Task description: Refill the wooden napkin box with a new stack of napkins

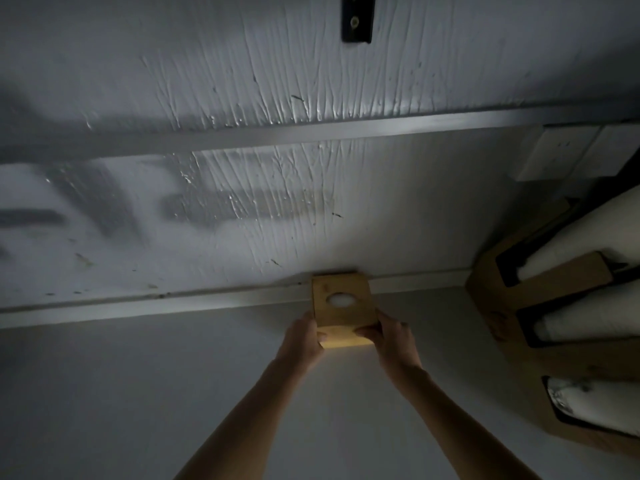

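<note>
- Wooden napkin box (pixel 341 308): one pale, honey-coloured box with a flat lid; an oval opening in the lid shows white napkin (pixel 338 301) material inside.
- Position: the box sits on the grey worktop (pixel 138 393), its far edge against the low ledge (pixel 173 303) at the foot of the wall (pixel 242 98).
- Left hand (pixel 302 341): placed on the left side of the box, thumb lying across the near corner of the lid; the fingers are curled against the side, closed on the box.
- Right hand (pixel 393 336): placed on the right side, thumb pressed on the near edge of the lid; the fingers wrap the side, likewise closed on the box.
- Hidden or unclear: the fingers of both hands are mostly behind the box; its far face cannot be seen. Dim light leaves the wood grain indistinct, and whether the box is lifted or resting cannot be told.
- Cut off: both forearms leave the picture at the bottom; a cardboard holder (pixel 498 299) at the right edge is only partly in view, with white rolls (pixel 595 327) in its dark cut-outs, their material uncertain.
- Counts: one box, two hands, one cardboard holder with three white rolls visible, one dark fitting (pixel 357 19) high on the wall, pale wall plates (pixel 554 154) at the right.
</note>
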